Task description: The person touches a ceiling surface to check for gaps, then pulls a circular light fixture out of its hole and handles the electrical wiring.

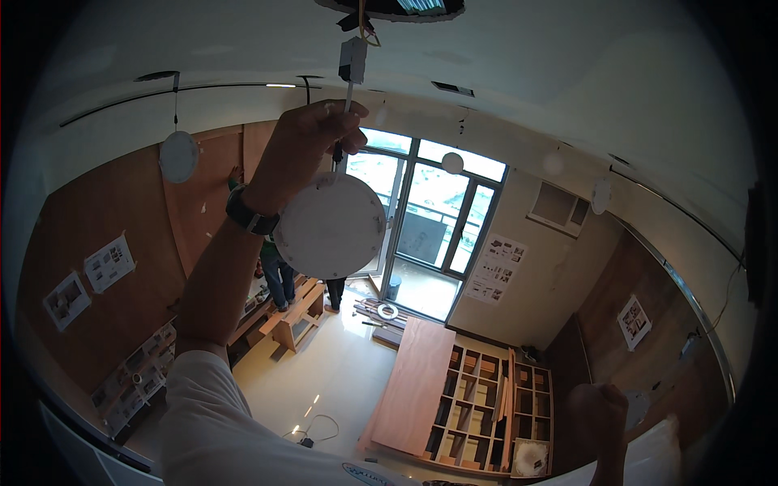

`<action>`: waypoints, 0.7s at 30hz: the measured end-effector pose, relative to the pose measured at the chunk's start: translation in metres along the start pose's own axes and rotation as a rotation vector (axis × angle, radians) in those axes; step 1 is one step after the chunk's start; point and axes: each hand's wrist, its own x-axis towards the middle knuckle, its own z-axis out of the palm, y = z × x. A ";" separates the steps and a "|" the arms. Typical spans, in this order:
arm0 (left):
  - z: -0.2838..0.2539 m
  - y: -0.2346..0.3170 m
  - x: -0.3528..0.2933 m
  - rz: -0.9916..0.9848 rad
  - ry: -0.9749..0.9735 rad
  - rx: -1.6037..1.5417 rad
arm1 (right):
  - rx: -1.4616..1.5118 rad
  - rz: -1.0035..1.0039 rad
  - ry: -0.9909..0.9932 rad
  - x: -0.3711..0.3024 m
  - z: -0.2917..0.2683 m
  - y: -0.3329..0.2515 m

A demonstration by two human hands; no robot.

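Note:
My left hand [320, 125] is raised high with a watch on the wrist, its fingers closed round a thin white cable [349, 98]. Above the fingers, the cable meets a small white driver box [352, 58] below a round ceiling hole [397, 8]. Yellowish wires run between box and hole. Under the hand hangs a round white panel light [331, 227], its flat face toward me. Low on the right, my right hand [598, 405] is curled into a fist in shadow. Whatever it may hold cannot be made out.
Other panel lights [178, 157] dangle from the ceiling. A person in jeans [279, 275] stands on a wooden bench [296, 316], another's dark legs nearby. Wooden shelving [474, 397] and a board [413, 381] lie below. Glass doors [429, 211] are at the far side.

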 end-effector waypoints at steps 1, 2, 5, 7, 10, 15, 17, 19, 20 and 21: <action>0.000 0.000 -0.001 0.030 -0.005 0.019 | -0.003 -0.001 -0.001 0.000 0.001 0.000; 0.000 0.001 -0.002 0.059 -0.010 0.038 | -0.007 -0.002 -0.002 0.000 0.001 0.000; 0.009 0.002 -0.009 0.145 -0.044 0.151 | -0.001 -0.001 -0.004 0.001 0.002 0.000; 0.014 -0.001 -0.010 0.174 -0.074 0.175 | 0.003 -0.007 -0.003 0.002 0.003 0.000; 0.015 -0.013 -0.011 0.164 -0.111 0.124 | 0.002 -0.020 -0.005 0.002 0.005 0.001; 0.020 -0.016 -0.028 0.108 -0.112 0.120 | 0.031 0.028 -0.029 0.002 0.005 -0.004; 0.024 -0.018 -0.041 0.055 -0.145 0.147 | 0.027 0.029 -0.035 0.001 0.004 -0.003; 0.029 -0.023 -0.056 0.013 -0.162 0.129 | 0.021 0.025 -0.040 -0.001 0.004 -0.003; 0.031 -0.027 -0.064 -0.016 -0.168 0.111 | 0.017 0.020 -0.042 -0.001 0.004 -0.003; 0.032 -0.031 -0.073 -0.046 -0.174 0.093 | 0.013 0.015 -0.044 -0.001 0.004 -0.003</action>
